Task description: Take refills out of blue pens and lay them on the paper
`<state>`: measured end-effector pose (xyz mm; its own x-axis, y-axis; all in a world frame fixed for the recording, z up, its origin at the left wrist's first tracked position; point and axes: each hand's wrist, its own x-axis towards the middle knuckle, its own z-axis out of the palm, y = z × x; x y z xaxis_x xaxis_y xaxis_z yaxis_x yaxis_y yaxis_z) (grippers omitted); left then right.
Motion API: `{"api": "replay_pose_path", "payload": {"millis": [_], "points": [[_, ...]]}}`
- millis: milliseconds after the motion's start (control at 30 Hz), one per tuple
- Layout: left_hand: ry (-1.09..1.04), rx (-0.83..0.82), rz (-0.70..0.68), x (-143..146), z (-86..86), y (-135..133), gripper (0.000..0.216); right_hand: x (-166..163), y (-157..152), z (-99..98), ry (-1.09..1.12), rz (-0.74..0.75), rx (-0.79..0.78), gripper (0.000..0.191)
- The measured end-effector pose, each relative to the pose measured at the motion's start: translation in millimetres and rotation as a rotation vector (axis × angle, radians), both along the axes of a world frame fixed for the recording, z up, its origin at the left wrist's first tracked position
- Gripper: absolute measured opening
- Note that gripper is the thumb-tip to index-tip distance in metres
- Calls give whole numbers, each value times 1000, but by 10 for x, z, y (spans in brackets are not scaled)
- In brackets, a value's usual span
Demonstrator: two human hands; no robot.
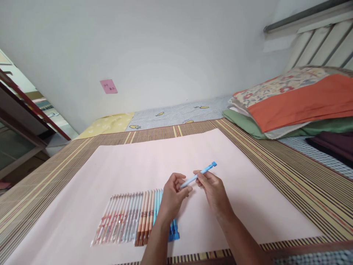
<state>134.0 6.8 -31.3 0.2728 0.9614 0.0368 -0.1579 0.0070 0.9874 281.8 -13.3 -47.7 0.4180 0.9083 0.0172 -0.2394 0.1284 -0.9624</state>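
Note:
A light-blue pen (196, 177) with a darker blue, block-shaped end is held slanted above the pink sheet (154, 158). My right hand (211, 186) pinches it around the middle between thumb and fingers. Curled loosely about its lower tip is my left hand (174, 195), thumb and fingers on either side. Beneath and left of my left forearm lies a row of pens laid side by side: several clear ones with reddish and grey prints (118, 219), several peach ones with brown ends (145, 217), and several blue ones (173, 229), partly hidden by the forearm.
The sheet rests on a striped woven mat (275, 169). Folded orange and floral bedding (292, 99) is piled at the right, beside a dark purple cloth (335, 143). A white wall with a pink note (108, 86) stands behind. A radiator (325, 44) is at the upper right.

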Motion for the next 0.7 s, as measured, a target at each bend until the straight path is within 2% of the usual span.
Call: {"api": "replay_pose_path", "payload": {"millis": [100,267,500,700], "points": [[38,11,9,-8,-21,0,37,4,16,-28,4,-1,7,43],[78,-74,-84,-13,-9,-12,55,15,14,-20,11,5,15,41],[27,-32,-5,-7,-3,2,42,10,18,-3,38,-15,28,41],[45,-146,-44,-19,-35,-3,57,-16,-2,36,48,0,32,41]]}}
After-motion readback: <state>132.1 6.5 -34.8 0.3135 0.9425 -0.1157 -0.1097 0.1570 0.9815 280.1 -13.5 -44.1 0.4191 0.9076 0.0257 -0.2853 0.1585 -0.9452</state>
